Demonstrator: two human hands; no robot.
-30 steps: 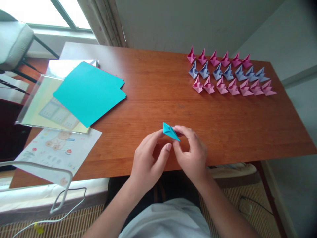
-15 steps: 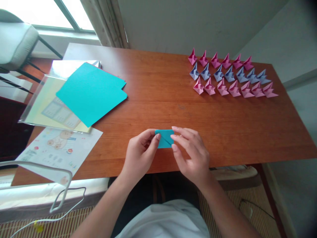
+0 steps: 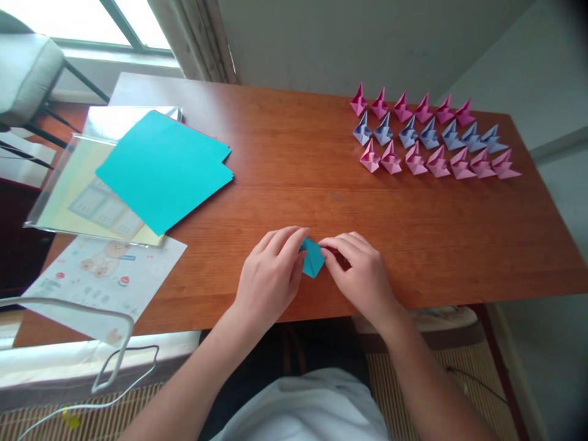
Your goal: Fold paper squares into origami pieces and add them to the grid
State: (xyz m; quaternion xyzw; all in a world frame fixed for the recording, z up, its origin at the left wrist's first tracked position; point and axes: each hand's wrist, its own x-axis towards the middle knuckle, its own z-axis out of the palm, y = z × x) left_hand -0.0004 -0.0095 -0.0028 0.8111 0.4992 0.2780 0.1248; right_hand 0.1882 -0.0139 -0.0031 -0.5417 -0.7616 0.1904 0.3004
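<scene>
A small folded piece of turquoise paper (image 3: 313,260) is held just above the table near its front edge, tilted, with a crease running down its face. My left hand (image 3: 274,269) grips its left side, fingers over the top and thumb in front; that part of the paper is hidden. With thumb and fingertips, my right hand (image 3: 361,269) pinches the paper's right corner.
Turquoise paper sheets (image 3: 169,174) lie at the left on clear plastic packs (image 3: 59,202), beside a printed sheet with a bear (image 3: 142,275). At the back right stand rows of folded paper figures, dark pink (image 3: 403,110), blue (image 3: 429,136) and light pink (image 3: 438,164).
The folded paper has turned from a level rectangle to a tilted, pointed shape. My left fingers have come over its top, and my right fingers have closed into a pinch at its corner.
</scene>
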